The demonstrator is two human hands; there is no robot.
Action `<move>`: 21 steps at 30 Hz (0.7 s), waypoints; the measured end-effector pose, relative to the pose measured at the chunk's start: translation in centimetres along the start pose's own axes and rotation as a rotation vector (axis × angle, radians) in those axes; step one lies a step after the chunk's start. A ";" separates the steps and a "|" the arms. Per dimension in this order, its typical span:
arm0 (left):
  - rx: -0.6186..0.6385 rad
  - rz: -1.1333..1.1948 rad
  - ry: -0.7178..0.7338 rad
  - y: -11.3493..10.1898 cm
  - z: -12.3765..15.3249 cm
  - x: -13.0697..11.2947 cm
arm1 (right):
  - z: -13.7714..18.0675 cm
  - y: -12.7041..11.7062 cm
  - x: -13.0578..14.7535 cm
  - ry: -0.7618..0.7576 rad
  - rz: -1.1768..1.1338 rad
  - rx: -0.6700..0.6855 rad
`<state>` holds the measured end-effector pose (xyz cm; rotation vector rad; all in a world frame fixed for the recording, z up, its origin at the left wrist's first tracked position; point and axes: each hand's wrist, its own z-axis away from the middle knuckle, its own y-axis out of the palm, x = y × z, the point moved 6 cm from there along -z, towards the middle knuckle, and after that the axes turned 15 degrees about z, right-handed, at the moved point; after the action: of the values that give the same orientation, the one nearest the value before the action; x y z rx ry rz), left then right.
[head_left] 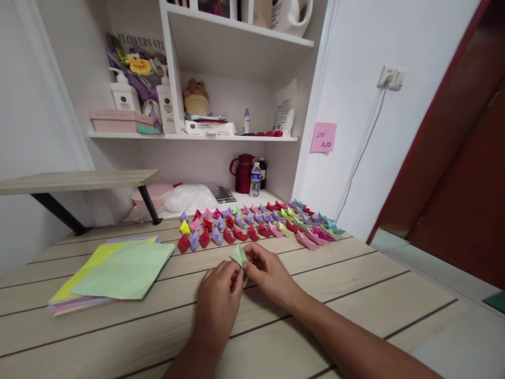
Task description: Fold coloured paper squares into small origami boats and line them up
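Both my hands meet over the wooden table (355, 295), pinching a small folded piece of light green paper (239, 255). My left hand (218, 301) grips its lower left side with closed fingers. My right hand (269, 275) holds the right side, fingers curled round it. Just beyond the hands lie rows of several small folded paper boats (252, 223) in red, purple, pink, yellow and green. A stack of coloured paper sheets (118, 271), green on top, lies to the left of my left hand.
A raised wooden shelf (79, 180) on black brackets juts over the table's far left. Behind stand a red jug (243, 172), a water bottle (255, 180), a white plastic bag (189, 198) and wall shelves with bottles. A pink sticky note (323, 137) hangs on the wall.
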<state>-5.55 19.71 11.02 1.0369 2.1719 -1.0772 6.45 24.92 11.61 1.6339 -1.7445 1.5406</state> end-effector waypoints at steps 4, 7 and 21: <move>0.046 -0.034 0.016 0.1 -0.2 -0.6 | 0.0 -0.5 0.0 -0.011 0.162 -0.097; 0.081 -0.021 0.013 -0.1 -0.1 -1.6 | 0.3 -0.7 0.3 -0.016 0.243 -0.141; 0.051 -0.364 0.093 -1.0 9.4 -5.1 | 11.4 0.8 3.3 0.022 0.624 -0.018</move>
<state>-2.47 9.48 9.73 0.7396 2.4847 -1.2699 9.67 13.64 9.46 1.0989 -2.3897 1.7599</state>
